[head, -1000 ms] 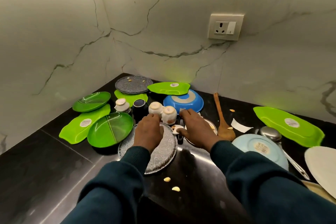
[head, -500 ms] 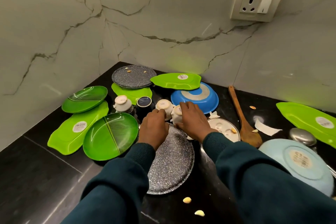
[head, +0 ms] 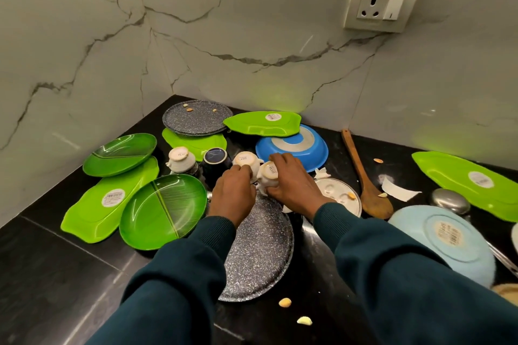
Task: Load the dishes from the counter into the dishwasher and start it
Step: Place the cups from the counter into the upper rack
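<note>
Left hand (head: 234, 189) reaches over the speckled grey plate (head: 259, 252), its grip curled on an upturned white cup (head: 245, 159); right hand (head: 291, 182) pinches a tilted white cup (head: 269, 175). Both cups sit on the desk (head: 56, 274), before the overturned blue bowl (head: 308, 148).

Taking the speckled grey plate (head: 260, 255) as the landmark: bare black bench (head: 56, 274) lies open to its left front, where a hand could pass freely. Just left of it the round green plate (head: 164, 210) blocks the way, with leaf-shaped green trays (head: 106, 204) beyond. Behind it stand upturned cups (head: 181, 159) packed close together, the blue bowl (head: 294, 148) behind those. To its right, a steel lid (head: 336, 194), wooden spoon (head: 367, 185) and pale blue plate (head: 443, 244) crowd the bench. Two crumbs (head: 284, 302) lie in front.
</note>
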